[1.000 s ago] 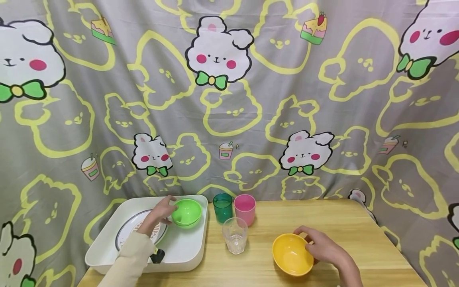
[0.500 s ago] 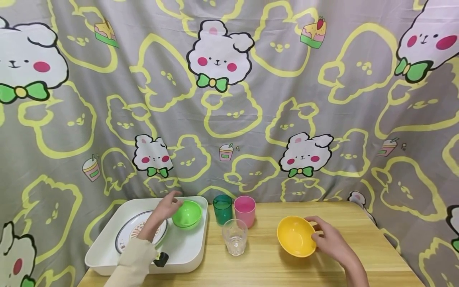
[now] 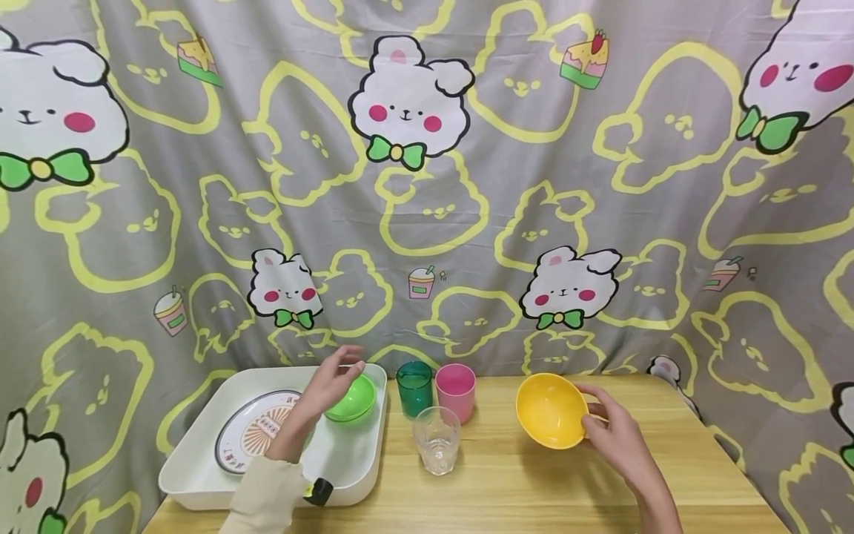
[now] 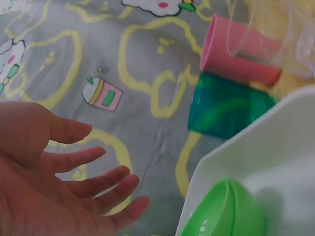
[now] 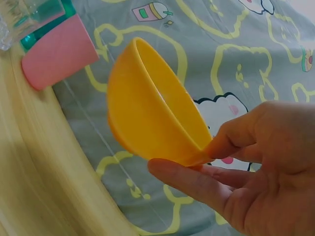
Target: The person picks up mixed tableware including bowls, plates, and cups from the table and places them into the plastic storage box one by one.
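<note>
My right hand (image 3: pixel 617 430) pinches the rim of a yellow bowl (image 3: pixel 551 411) between thumb and fingers. The bowl is lifted over the table and tilted, its inside facing me in the head view; in the right wrist view the thumb lies along its outer wall. Above the white tub, my left hand (image 3: pixel 333 382) has its fingers spread and holds nothing. Under that hand sit nested green bowls (image 3: pixel 356 400), partly hidden by it in the head view. The left wrist view shows the green bowls (image 4: pixel 226 211) apart from the fingertips.
A white tub (image 3: pixel 183 463) at the left also holds a patterned round plate (image 3: pixel 250 437). Right of the tub stand a teal cup (image 3: pixel 415 389), a pink cup (image 3: pixel 457 393) and a clear glass (image 3: pixel 438 445). A patterned curtain (image 3: pixel 467 222) hangs behind the table (image 3: pixel 507 500).
My right hand has raised the yellow bowl off the table and tipped it toward me. The left hand has left the green bowls' rim and moved up and right.
</note>
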Tool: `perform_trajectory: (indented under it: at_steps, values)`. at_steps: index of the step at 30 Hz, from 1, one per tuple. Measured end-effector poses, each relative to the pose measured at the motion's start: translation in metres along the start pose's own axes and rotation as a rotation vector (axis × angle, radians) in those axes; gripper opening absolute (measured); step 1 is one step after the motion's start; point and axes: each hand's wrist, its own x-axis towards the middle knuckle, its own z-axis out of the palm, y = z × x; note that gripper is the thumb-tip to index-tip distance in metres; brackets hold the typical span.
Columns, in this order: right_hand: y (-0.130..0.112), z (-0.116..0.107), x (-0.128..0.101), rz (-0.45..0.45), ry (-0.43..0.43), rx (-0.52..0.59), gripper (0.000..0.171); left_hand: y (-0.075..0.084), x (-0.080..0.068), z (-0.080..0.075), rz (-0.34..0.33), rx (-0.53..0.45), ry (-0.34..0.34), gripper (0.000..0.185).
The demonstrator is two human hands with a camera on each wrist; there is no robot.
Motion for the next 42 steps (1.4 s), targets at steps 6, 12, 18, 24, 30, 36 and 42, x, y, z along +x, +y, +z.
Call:
perform_trajectory:
  at_steps: [6,12,18,24,30,36,42]
  values:
    - [-0.005,0.005,0.001,-0.019,0.067,0.032,0.052,0.009,-0.006,0.016,0.008,-0.151,-0.015,0.037]
    - [-0.012,0.010,0.001,-0.007,0.110,0.091,0.051,0.010,-0.006,0.035,0.027,-0.290,-0.007,0.039]
    - [-0.018,0.019,0.005,-0.022,0.150,0.162,0.054,0.010,-0.008,0.054,0.049,-0.390,0.005,0.039]
    - [-0.020,0.027,0.006,-0.043,0.172,0.211,0.051,0.014,-0.012,0.070,0.076,-0.471,-0.011,0.044]
    - [-0.022,0.037,0.007,-0.054,0.183,0.232,0.049,0.014,-0.016,0.082,0.077,-0.541,-0.063,0.049]
    - [-0.023,0.050,0.007,-0.054,0.186,0.262,0.048,0.017,-0.017,0.093,0.079,-0.591,-0.072,0.047]
    - [-0.026,0.057,0.007,-0.066,0.193,0.285,0.046,0.024,-0.017,0.103,0.090,-0.635,-0.118,0.048]
